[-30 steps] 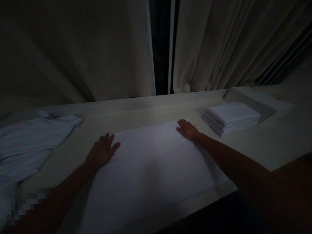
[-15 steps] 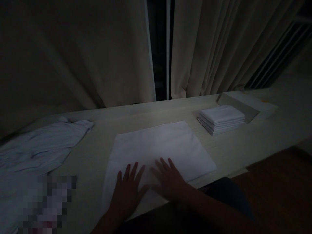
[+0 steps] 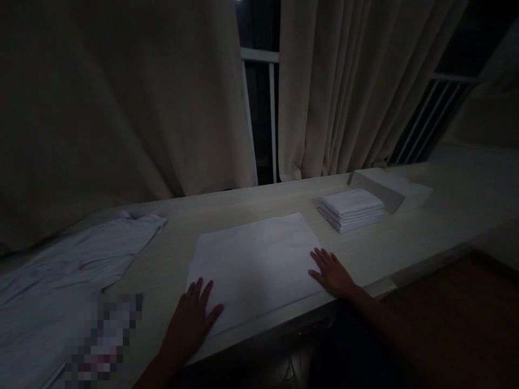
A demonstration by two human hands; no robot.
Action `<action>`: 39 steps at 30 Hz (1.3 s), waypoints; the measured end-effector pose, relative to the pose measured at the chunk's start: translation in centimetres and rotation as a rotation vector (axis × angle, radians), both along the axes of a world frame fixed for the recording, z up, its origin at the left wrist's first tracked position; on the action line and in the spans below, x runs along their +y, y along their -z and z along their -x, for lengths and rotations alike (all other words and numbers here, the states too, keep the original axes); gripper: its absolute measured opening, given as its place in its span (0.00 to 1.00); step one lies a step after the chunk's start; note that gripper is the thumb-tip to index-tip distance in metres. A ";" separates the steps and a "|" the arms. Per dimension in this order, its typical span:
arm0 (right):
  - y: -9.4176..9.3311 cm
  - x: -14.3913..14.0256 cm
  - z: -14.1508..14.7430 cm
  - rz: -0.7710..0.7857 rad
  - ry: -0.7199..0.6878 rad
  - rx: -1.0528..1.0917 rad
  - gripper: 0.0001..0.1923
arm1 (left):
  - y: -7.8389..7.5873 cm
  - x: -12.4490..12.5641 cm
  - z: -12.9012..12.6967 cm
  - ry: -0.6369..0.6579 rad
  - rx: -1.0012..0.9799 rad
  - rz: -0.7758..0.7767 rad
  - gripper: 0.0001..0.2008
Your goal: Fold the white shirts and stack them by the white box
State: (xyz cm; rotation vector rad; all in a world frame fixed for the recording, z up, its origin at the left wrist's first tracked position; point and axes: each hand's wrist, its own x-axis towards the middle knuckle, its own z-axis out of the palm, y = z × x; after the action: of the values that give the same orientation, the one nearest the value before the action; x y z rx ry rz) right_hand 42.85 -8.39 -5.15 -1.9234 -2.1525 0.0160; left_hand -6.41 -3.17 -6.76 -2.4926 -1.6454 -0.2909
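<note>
A flat white cloth [image 3: 255, 259], roughly rectangular, lies spread on the pale tabletop [image 3: 170, 254] in front of me. My left hand [image 3: 190, 319] rests on its near left corner, fingers spread and palm down. At the cloth's right edge lies my right hand [image 3: 332, 273], also flat with the fingers apart. Neither hand grips anything. Beyond the right hand stands a neat stack of folded white cloths [image 3: 352, 209].
Rumpled pale fabric [image 3: 81, 259] covers the left of the table, with a pixelated patch [image 3: 105, 337] beside it. Behind the stack sits a white box-like object [image 3: 389, 189]. Beige curtains [image 3: 194, 97] hang along the back, with a dark gap between them.
My hands have moved apart, from close together near the cloth's middle to its left and right edges. The view has tilted up a little.
</note>
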 end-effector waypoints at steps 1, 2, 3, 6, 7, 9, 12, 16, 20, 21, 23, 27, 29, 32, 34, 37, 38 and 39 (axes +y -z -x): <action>-0.1 0.0 0.2 -0.009 0.003 -0.005 0.37 | -0.2 -0.1 -0.1 0.003 0.001 -0.029 0.40; -0.2 0.0 0.4 -0.025 0.006 -0.011 0.37 | -0.3 -0.3 -0.2 0.004 0.002 -0.066 0.40; -0.3 -0.1 0.5 -0.048 0.011 -0.018 0.37 | -0.4 -0.5 -0.2 0.003 0.003 -0.108 0.41; -0.6 -1.3 0.6 -0.109 -0.013 -0.038 0.37 | -0.2 -1.5 0.6 0.045 0.016 -0.184 0.42; -0.6 -2.0 0.6 -0.108 -0.045 -0.041 0.36 | 0.0 -2.0 1.2 0.078 0.023 -0.184 0.42; -0.5 -3.7 0.4 -0.080 -0.118 -0.038 0.37 | 0.7 -3.2 2.4 0.147 0.044 -0.165 0.44; -0.4 -6.2 -0.2 -0.041 -0.171 -0.014 0.40 | 1.7 -4.7 3.9 0.183 0.060 -0.160 0.47; -0.3 -8.1 -1.1 -0.025 -0.177 0.035 0.43 | 2.1 -5.8 4.7 0.191 0.037 -0.112 0.49; 0.5 -9.0 -2.2 -0.054 -0.150 0.066 0.36 | 1.9 -7.0 5.5 0.214 -0.013 -0.051 0.45; 0.7 -9.2 -2.4 -0.070 -0.137 0.078 0.35 | 1.9 -7.4 5.8 0.223 -0.029 -0.040 0.45; 0.8 -9.7 -2.7 -0.093 -0.113 0.106 0.34 | 1.9 -8.4 6.4 0.238 -0.067 -0.016 0.47; 0.1 -10.6 -2.7 -0.120 -0.094 0.154 0.33 | 0.7 -9.3 6.3 0.142 -0.200 0.029 0.42; -0.4 -10.9 -2.6 -0.141 -0.117 0.195 0.36 | -1.0 -8.4 5.5 -0.006 -0.304 0.051 0.37; -0.4 -10.6 -2.4 -0.150 -0.121 0.313 0.37 | -4.4 -5.0 4.1 -0.323 -0.464 0.147 0.35; 0.0 -10.0 -2.4 -0.167 -0.054 0.427 0.34 | -6.3 -1.8 3.5 -0.432 -0.488 0.242 0.35; 0.4 -8.7 -2.3 -0.235 0.155 0.630 0.30 | -8.0 2.7 2.8 -0.468 -0.464 0.279 0.32; 0.5 -8.2 -2.4 -0.257 0.237 0.703 0.30 | -8.3 4.0 2.6 -0.480 -0.455 0.285 0.30; 0.5 -7.8 -2.4 -0.277 0.312 0.773 0.29 | -8.4 5.1 2.4 -0.491 -0.446 0.285 0.29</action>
State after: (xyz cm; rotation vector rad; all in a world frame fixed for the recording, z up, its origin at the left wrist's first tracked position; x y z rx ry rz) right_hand 45.28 -16.22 -5.63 -1.6841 -1.2741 0.3265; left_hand -8.76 1.90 1.67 -2.1957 -2.5680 -0.6185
